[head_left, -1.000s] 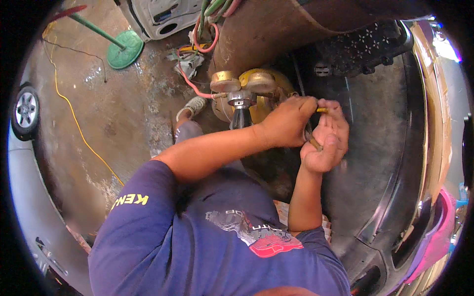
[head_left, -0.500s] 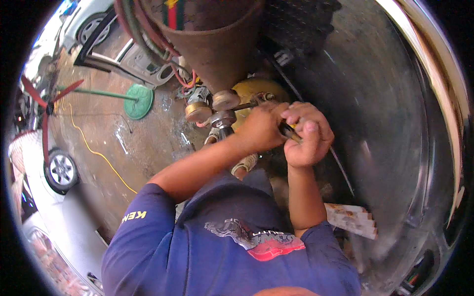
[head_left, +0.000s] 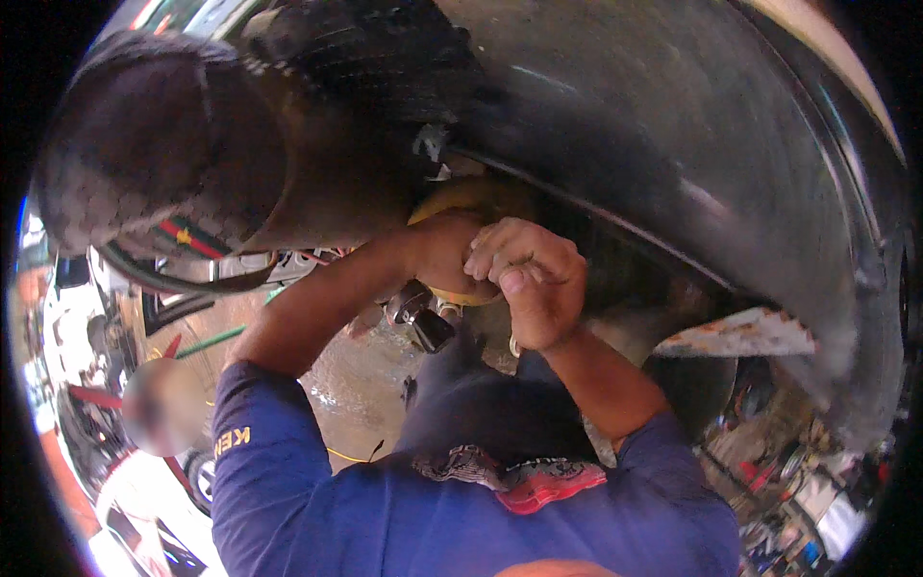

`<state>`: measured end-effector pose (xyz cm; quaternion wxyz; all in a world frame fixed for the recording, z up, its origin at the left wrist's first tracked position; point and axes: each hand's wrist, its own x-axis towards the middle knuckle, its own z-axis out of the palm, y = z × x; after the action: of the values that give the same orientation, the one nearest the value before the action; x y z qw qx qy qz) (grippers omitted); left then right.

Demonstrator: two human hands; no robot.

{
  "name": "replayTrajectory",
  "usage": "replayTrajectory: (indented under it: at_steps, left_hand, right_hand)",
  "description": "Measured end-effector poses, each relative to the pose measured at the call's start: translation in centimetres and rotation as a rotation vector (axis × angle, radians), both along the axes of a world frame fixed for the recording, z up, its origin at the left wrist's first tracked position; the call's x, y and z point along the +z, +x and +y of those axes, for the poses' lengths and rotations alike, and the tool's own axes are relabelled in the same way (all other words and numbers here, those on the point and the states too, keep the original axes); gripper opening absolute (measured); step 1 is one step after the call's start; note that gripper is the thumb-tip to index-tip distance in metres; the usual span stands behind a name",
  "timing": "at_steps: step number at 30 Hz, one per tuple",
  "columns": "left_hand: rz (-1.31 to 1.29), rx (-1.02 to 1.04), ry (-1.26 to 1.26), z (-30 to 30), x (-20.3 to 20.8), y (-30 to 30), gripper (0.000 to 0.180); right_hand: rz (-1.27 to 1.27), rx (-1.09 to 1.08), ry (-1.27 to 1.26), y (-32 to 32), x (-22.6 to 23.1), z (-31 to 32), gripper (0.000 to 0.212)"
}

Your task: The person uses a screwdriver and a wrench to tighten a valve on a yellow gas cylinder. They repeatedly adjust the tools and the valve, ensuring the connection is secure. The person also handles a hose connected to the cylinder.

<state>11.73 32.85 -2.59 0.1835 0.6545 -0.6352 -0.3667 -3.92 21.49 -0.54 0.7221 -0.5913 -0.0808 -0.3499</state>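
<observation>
Both my hands are together over the top of a yellow rounded tank [head_left: 461, 197]. My left hand [head_left: 447, 248] reaches in from the left, closed and bent down, its fingers mostly hidden behind the other hand. My right hand [head_left: 536, 277] presses against it from the right, fingers curled and thumb across them. Whatever lies between them is covered. Just below my left wrist, a dark metal regulator piece [head_left: 420, 315] with a black end sticks out toward me; my forearm hides most of the gauges.
A large brown cylinder [head_left: 332, 178] with a dark patterned top and hoses [head_left: 192, 279] rises at the left. Dark curved car bodywork [head_left: 663, 135] spans the right. Cluttered parts [head_left: 798, 481] lie at lower right, and a yellow cord [head_left: 346, 456] runs on the floor.
The view has swung, so the brown cylinder appears farther left and closer. My hands are now pressed closer together, and the dark and brass-coloured piece seen between them is hidden.
</observation>
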Motion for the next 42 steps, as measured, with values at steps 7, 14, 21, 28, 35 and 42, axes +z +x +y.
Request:
replayTrajectory:
  at_steps: [7,14,21,28,35,42]
  left_hand:
    - [0.422,-0.009,-0.158,-0.4,2.3,2.6,0.039]
    - [0.458,-0.043,-0.115,1.7,6.4,1.6,0.038]
    - [0.528,0.002,0.020,-1.5,3.9,-0.1,0.043]
    - [0.474,0.025,-0.017,-2.3,4.3,-1.7,0.037]
    - [0.368,0.058,0.032,-2.8,5.1,-2.4,0.053]
    - [0.309,0.086,0.085,-2.6,6.2,-3.5,0.051]
  right_hand:
    - [0.414,-0.367,-0.339,-2.5,3.6,-0.9,0.027]
    - [0.484,-0.382,0.368,-3.6,6.4,6.1,0.019]
    - [0.439,-0.433,0.069,-5.2,4.0,2.9,0.017]
    - [0.493,-0.722,-0.200,-4.7,5.1,2.4,0.018]
    - [0.601,-0.646,-0.579,-7.7,9.1,0.6,0.025]
    - [0.932,-0.390,-0.920,-8.2,16.8,-0.9,0.035]
